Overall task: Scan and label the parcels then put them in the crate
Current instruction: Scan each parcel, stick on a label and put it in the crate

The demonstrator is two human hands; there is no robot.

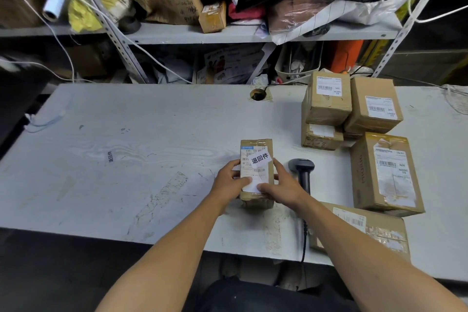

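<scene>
Head view: your left hand [231,180] and right hand [279,189] both clasp the small parcel [257,172] at table [126,134] centre, thumbs pressing the white sticker [260,159] area. Labelling step, by my read. Scanner [302,172] lies just right, idle. Crate not visible; nxt move needs locating it w/ parcel in hand.

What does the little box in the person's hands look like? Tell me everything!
The small parcel is a brown cardboard box, a bit crumpled, lying flat on the grey table. A white shipping label with barcodes covers its top, and a tilted white sticker with bold black Chinese characters sits over that. The left hand and right hand grip its sides, thumbs pressing on the label. A black scanner lies just to its right.
</scene>
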